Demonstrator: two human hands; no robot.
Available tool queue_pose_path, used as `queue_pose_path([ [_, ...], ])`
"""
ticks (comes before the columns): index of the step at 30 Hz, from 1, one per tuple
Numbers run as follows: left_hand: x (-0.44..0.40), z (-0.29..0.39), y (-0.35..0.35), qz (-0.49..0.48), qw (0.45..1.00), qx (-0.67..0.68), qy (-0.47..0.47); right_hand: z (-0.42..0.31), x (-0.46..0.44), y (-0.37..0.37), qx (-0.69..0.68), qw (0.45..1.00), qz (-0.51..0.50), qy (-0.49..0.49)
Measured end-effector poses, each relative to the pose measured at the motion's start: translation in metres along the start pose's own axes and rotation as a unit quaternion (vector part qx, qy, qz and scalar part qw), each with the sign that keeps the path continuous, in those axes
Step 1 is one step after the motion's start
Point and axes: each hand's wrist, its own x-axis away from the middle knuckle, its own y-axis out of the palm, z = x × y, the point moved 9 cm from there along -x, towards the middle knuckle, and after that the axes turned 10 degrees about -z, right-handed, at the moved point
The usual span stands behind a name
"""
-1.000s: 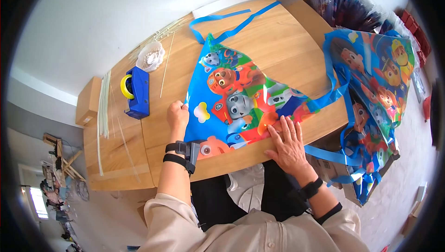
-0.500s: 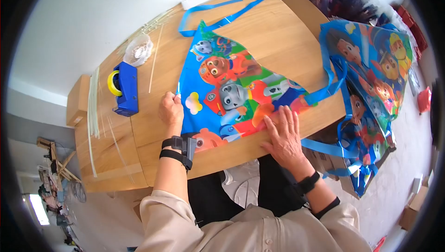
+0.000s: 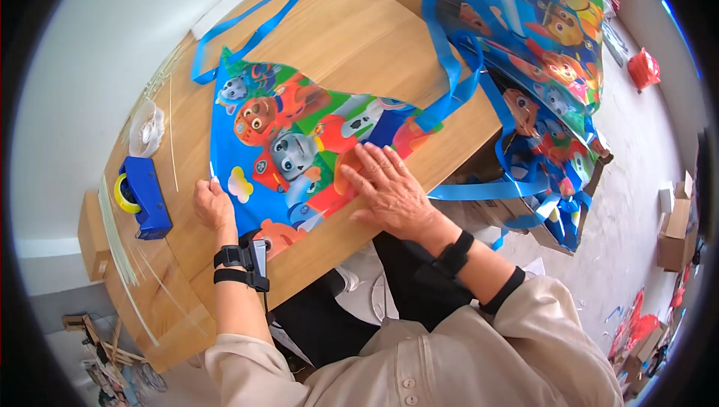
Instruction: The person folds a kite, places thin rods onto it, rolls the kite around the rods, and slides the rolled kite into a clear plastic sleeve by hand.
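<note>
A kite sheet (image 3: 288, 156) printed with cartoon dogs lies flat on the wooden table, blue ribbon tails at its top and right corners. My left hand (image 3: 215, 205) is closed at its left edge, thumb and finger pinching the border, where a small white strip shows at the fingertips. Resting palm down near the lower right edge of the sheet, my right hand (image 3: 393, 196) has its fingers spread. A blue tape dispenser (image 3: 146, 197) with a yellow roll stands to the left of my left hand.
Thin white rods (image 3: 120, 235) lie along the table's left side, near a clear plastic bowl (image 3: 147, 130) and a cardboard box (image 3: 93, 235). At the right, more printed kites (image 3: 554, 40) with blue ribbons hang over an open carton (image 3: 592, 212).
The camera view has turned, so the table and kite appear farther left and more of the floor at right shows. Both hands stay at about the same places on the kite.
</note>
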Motion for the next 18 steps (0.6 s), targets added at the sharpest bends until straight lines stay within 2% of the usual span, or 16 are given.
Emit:
queue_pose_path([
  [3, 0.001, -0.003, 0.000, -0.006, 0.999, -0.019, -0.030, 0.026, 0.013, -0.011, 0.003, 0.998, 0.021, 0.053],
  [6, 0.001, -0.006, 0.001, 0.012, 1.000, -0.014, -0.018, 0.042, 0.026, -0.023, 0.032, 0.995, 0.036, 0.083],
  [10, -0.002, -0.006, 0.004, -0.013, 0.999, -0.028, -0.018, 0.069, 0.042, -0.032, 0.028, 0.988, 0.074, 0.131],
  [12, -0.014, -0.007, 0.006, -0.043, 0.998, -0.053, -0.015, 0.075, 0.044, -0.032, 0.008, 0.987, 0.085, 0.138],
  [14, -0.023, -0.004, 0.006, -0.124, 0.983, -0.120, -0.058, 0.076, 0.044, -0.029, 0.017, 0.987, 0.059, 0.147],
  [15, -0.018, 0.023, -0.009, -0.054, 0.977, -0.207, -0.007, 0.077, 0.044, -0.029, 0.003, 0.987, 0.065, 0.147],
  [17, -0.004, 0.102, -0.027, 0.053, 0.965, -0.158, 0.200, 0.077, 0.046, -0.032, -0.002, 0.986, 0.080, 0.145],
  [18, 0.007, 0.152, -0.025, -0.041, 0.965, -0.057, 0.252, 0.077, 0.047, -0.033, -0.002, 0.986, 0.088, 0.139],
])
